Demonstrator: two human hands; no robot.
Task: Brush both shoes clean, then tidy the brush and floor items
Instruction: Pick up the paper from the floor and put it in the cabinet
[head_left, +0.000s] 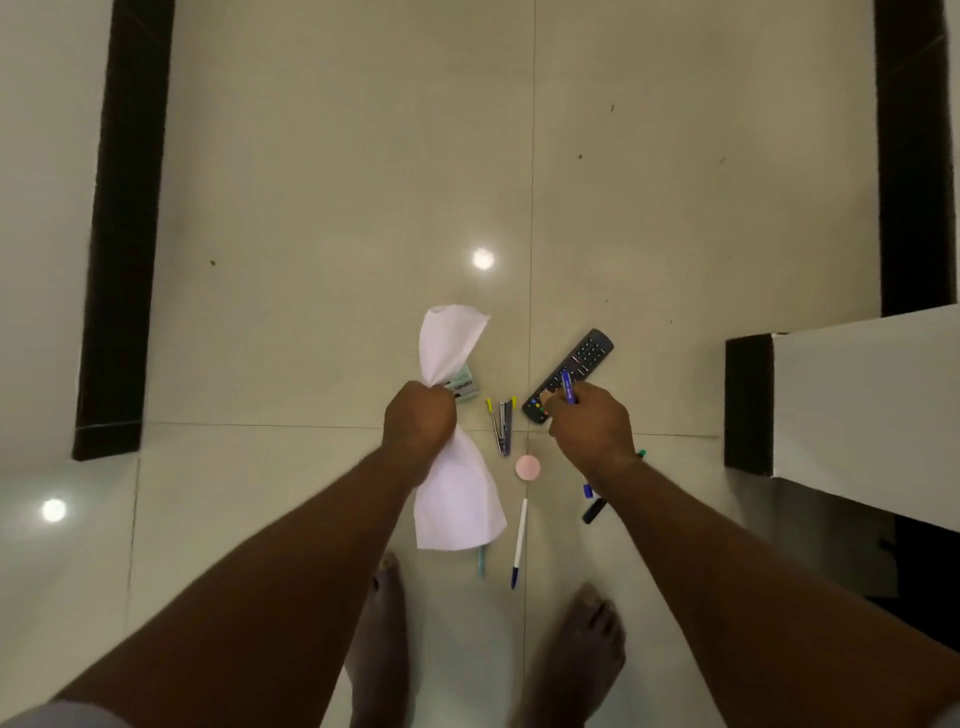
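My left hand (420, 415) is closed around the middle of a white sheet of paper (457, 499), which fans out above and below the fist. My right hand (587, 426) pinches a blue pen (569, 387) just over the lower end of a black remote control (576, 371) lying on the floor. Between the hands lie a stapler (505, 427) and a pink round disc (528, 467). No shoes or brush are in view.
On the cream tiled floor (337, 234) lie a white pen (519, 543), a teal pen (481, 562) partly under the paper, dark markers (593, 510) and a small green box (464, 387). My bare feet (576, 660) stand below. A white cabinet (857, 395) juts in at right.
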